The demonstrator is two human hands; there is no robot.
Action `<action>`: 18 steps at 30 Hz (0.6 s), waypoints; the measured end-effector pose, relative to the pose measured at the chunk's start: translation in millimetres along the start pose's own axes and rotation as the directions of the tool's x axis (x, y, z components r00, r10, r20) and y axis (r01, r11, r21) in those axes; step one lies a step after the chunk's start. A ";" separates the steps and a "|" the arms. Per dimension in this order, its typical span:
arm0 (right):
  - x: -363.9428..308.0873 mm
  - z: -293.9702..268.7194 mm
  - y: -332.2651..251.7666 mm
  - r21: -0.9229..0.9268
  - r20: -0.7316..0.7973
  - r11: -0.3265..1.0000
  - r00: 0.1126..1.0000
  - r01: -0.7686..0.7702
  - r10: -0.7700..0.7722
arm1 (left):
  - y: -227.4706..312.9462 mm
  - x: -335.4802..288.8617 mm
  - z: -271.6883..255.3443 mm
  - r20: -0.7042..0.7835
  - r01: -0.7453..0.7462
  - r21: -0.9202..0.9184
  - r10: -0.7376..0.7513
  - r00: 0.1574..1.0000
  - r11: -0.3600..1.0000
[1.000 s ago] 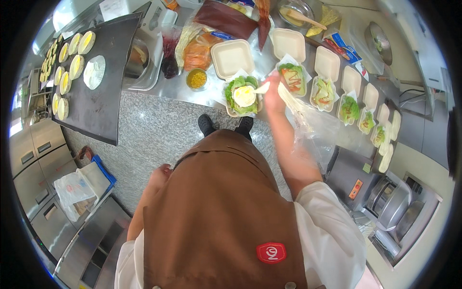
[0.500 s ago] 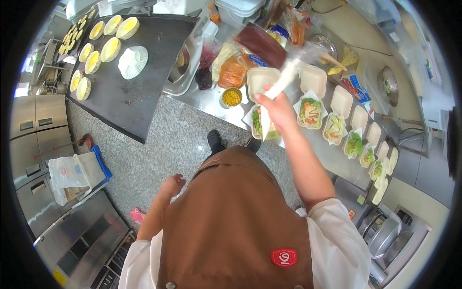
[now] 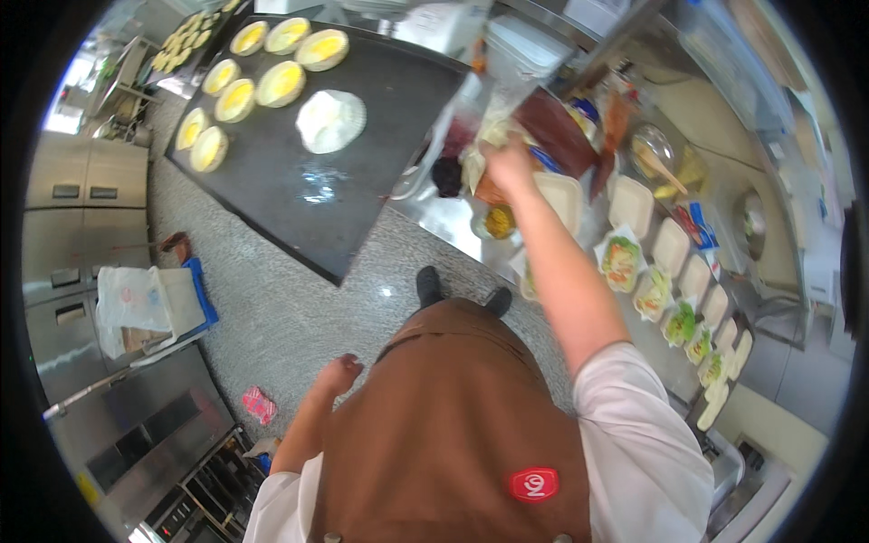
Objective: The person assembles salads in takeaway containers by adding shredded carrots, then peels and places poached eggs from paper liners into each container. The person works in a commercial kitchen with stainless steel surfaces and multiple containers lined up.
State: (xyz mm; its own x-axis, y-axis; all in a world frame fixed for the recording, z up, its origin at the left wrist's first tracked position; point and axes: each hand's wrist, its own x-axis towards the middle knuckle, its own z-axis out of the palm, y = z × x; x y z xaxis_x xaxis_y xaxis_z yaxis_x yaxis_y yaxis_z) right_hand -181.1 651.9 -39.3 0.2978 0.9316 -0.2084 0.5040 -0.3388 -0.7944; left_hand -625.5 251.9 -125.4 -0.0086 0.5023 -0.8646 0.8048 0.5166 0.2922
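Note:
My right arm stretches across the steel counter, and my right hand is closed on a pale piping bag, its edges blurring into the bags around it. Under and beside this hand lie a bag of dark purple food and an orange bag. A round metal pot of yellow corn stands just nearer to me. Beyond my forearm is the raised lid of a takeaway box; my arm hides most of its filled half. My left hand hangs beside my apron, fingers loosely curled, with nothing visible in it.
Several open boxes of lettuce and filling line the counter to the right. A wooden-handled utensil rests in a bowl behind them. On the left, a dark griddle bears several yellow-filled cups and a white paper cup. Grey floor lies below.
My right hand has moved from above the nearest box to the food bags at its left, carrying the piping bag. The whole view has shifted toward the griddle. My left hand still hangs.

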 end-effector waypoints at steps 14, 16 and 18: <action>-251.5 -88.3 46.8 0.169 0.533 0.969 0.844 -0.180 0.064 | 279.6 -55.9 -360.3 -0.661 -0.684 -0.321 0.363 0.657 0.655; -268.5 -97.3 71.6 0.219 0.505 0.938 0.854 -0.270 0.127 | 302.0 -9.1 -399.3 -0.689 -0.634 -0.373 0.256 0.679 0.677; -285.9 -112.0 67.2 0.238 0.434 0.932 0.888 -0.273 0.149 | 309.8 14.5 -422.6 -0.696 -0.530 -0.331 0.178 0.696 0.781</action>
State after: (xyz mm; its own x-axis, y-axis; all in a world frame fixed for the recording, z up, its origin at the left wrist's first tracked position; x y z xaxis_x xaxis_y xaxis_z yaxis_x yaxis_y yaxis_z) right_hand -141.6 348.0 30.9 -0.0121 0.8341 -0.5515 0.1958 -0.5389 -0.8193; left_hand -627.1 712.2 125.3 -0.2753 0.9240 -0.2654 0.4366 0.3662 0.8218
